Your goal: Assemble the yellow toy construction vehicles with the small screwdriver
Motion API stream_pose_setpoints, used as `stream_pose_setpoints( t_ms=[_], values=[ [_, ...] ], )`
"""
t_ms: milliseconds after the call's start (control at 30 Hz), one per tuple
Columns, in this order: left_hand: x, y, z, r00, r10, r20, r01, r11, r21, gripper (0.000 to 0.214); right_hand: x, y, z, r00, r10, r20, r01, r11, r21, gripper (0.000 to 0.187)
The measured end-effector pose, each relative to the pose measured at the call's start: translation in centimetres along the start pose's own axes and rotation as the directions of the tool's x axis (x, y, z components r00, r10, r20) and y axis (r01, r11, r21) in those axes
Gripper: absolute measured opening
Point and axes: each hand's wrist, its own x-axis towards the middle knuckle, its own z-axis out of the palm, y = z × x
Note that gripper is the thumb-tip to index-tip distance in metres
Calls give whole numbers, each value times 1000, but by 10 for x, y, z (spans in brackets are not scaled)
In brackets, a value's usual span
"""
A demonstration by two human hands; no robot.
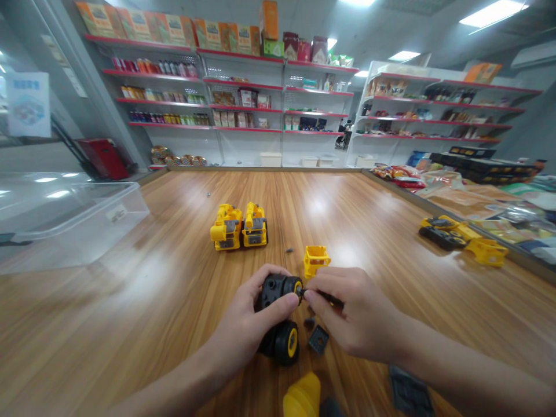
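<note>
My left hand point(254, 318) is wrapped round a black toy-truck chassis point(278, 289) with black-and-yellow wheels, held just above the wooden table point(130, 301). My right hand point(347, 315) pinches a thin dark tool point(324, 297) whose tip meets the hub of the upper wheel. A yellow cab piece point(316, 259) stands just beyond my fingers. Small dark parts point(318, 339) lie under my hands, and a yellow piece point(303, 397) sits at the near edge.
Two yellow toy trucks point(238, 227) stand side by side further out. Another yellow-and-black toy vehicle point(463, 234) lies at the right. A clear plastic bin point(65, 220) sits at the left. Shelves of goods point(243, 98) line the back wall.
</note>
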Motion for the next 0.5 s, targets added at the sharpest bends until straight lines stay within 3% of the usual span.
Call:
stream_pose_setpoints(
  t_ms=[200,500],
  values=[
    [0,-5,-2,992,126,-9,-120,962,246,28,-7,-3,9,989,117,-90,-113,992,47,5],
    [0,-4,-4,990,143,11,-141,954,264,28,-10,2,14,981,61,-182,-48,996,71,6]
  ],
)
